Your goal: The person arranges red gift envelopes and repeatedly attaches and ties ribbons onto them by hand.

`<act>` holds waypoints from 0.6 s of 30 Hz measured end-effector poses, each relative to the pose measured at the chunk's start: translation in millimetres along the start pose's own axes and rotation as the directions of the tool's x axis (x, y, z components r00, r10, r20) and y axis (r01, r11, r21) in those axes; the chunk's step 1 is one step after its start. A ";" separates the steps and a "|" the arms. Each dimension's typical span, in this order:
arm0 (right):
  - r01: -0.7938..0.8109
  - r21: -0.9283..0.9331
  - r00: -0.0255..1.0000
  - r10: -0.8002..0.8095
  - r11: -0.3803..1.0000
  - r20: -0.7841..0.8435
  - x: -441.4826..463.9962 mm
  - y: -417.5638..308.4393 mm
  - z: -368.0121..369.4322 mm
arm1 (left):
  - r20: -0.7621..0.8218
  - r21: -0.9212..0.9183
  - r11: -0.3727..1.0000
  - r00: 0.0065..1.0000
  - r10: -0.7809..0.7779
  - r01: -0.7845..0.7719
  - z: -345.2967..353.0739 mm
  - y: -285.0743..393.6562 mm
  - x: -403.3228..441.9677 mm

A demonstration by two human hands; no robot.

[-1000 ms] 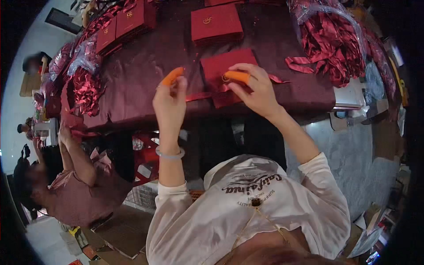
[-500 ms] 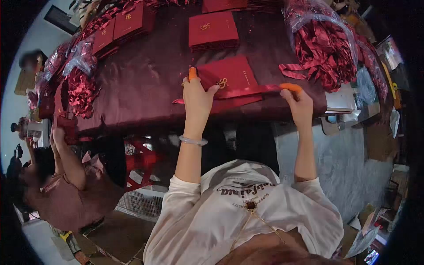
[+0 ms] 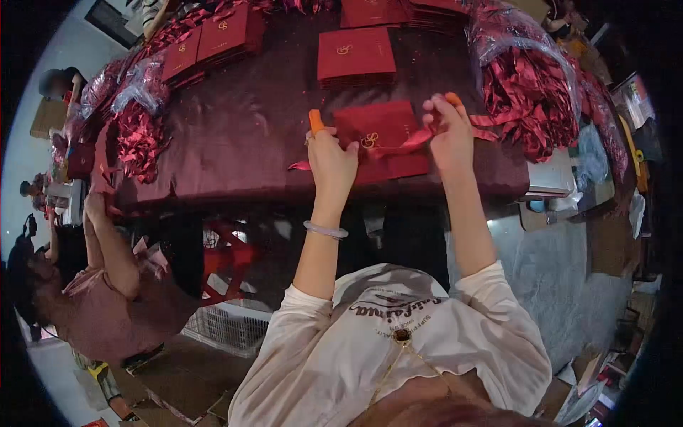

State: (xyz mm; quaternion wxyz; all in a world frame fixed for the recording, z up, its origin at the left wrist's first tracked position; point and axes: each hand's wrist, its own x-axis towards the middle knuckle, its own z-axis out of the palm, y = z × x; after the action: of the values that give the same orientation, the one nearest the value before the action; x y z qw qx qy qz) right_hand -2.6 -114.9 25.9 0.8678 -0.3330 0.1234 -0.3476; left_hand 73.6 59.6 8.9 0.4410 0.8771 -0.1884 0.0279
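A flat red card folder (image 3: 380, 117) with a gold emblem lies near the table's front edge. My left hand (image 3: 332, 160) is closed at its left side, thumb over the front and an orange cover on one finger. A shiny red ribbon (image 3: 418, 140) crosses the folder's lower front, and a short ribbon tail (image 3: 300, 166) sticks out left of my left hand. Raised at the folder's right side, my right hand (image 3: 451, 139) has bent fingers, one with an orange cover. The ribbon runs into this hand; its exact grip is partly hidden.
Stacks of similar red folders (image 3: 356, 57) stand behind, with more at the back left (image 3: 222, 35). A plastic-wrapped ribbon bundle (image 3: 530, 99) lies on the right, another ribbon bundle (image 3: 136, 135) on the left. At the left, another person (image 3: 121, 299) sits at the dark red tablecloth (image 3: 235, 142).
My right hand has moved up and inward from the far right, and the ribbon, stretched straight before, now hangs looser. My left hand stays at the folder's left side.
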 end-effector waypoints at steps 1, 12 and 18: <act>-0.048 -0.070 0.998 0.051 0.996 0.046 3.1 4.8 11.5 | -0.098 0.010 0.998 0.993 0.070 -0.069 3.9 -2.6 -1.4; 0.046 -0.737 0.882 0.319 0.675 0.348 13.8 48.1 25.5 | -0.238 -0.270 0.948 0.965 0.106 -0.171 4.6 11.3 -10.7; 0.091 -0.752 0.910 0.252 0.653 0.328 -1.1 42.9 34.1 | 0.042 -0.800 0.591 0.991 -0.125 0.108 -8.4 7.9 -0.5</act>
State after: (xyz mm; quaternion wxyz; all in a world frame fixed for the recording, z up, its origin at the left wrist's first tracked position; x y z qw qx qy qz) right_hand 34.1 -74.3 22.8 0.6715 -0.7205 0.0890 -0.1482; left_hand 71.2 62.1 19.9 0.7895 0.5967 -0.1191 -0.0802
